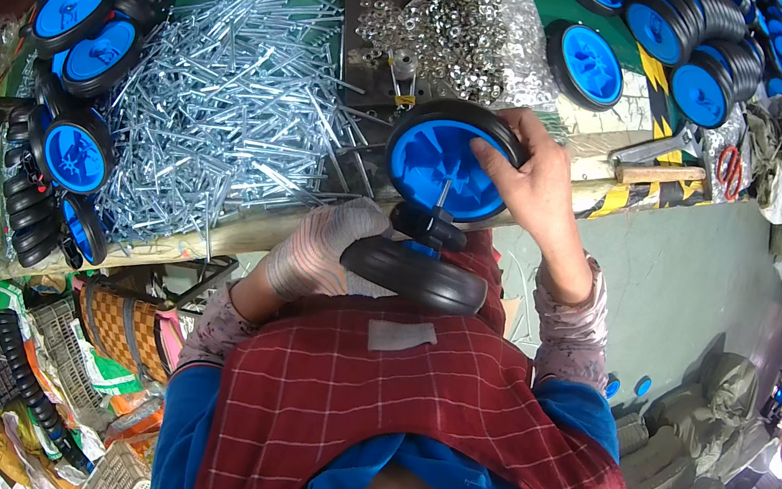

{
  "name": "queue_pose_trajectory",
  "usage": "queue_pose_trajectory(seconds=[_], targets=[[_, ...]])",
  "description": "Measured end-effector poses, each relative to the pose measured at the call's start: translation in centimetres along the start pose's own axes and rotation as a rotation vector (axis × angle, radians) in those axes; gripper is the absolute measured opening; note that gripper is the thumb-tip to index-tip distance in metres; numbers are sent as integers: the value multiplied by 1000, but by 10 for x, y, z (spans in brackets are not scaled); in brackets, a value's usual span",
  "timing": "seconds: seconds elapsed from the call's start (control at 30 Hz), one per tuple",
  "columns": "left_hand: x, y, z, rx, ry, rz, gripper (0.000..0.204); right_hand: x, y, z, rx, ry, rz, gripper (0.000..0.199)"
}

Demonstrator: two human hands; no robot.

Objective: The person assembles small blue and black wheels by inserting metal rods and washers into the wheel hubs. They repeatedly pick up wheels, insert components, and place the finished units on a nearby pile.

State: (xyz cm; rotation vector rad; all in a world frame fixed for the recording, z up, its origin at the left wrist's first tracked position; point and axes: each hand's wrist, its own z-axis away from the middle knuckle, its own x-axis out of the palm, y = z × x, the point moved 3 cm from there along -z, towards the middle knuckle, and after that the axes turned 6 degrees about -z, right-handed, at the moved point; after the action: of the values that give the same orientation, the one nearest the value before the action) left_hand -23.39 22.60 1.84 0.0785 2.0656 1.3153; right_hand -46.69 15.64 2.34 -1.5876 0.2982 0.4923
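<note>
Here the bare right hand (540,184) pinches the blue-hubbed, black-tyred upper wheel (425,153) by the pale wooden bench edge (210,240), gloved left hand (315,243) closed around the black-tyred lower wheel (416,277), and squareness to that thin metal rod (443,195) matters most.

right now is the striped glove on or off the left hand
On: the striped glove covers the left hand; the right hand is bare.

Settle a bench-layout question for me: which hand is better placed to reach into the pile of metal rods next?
Probably the left hand: it is nearer the metal rods, though occupied at the lower wheel. The right hand grips the upper wheel, farther from the rods.
</note>
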Motion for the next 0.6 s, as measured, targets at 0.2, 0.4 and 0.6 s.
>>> queue_pose_trajectory(seconds=[0.2, 0.4, 0.6], targets=[[0, 0, 0, -148, -15, 152, 45, 5, -10, 20, -417, -81, 37, 48], [3, -28, 46, 93, 6, -160, 32, 15, 54, -7, -9, -3, 13, 15], [-23, -51, 56, 32, 45, -277, 60, 42, 58, -30, -299, 69, 344, 10]])
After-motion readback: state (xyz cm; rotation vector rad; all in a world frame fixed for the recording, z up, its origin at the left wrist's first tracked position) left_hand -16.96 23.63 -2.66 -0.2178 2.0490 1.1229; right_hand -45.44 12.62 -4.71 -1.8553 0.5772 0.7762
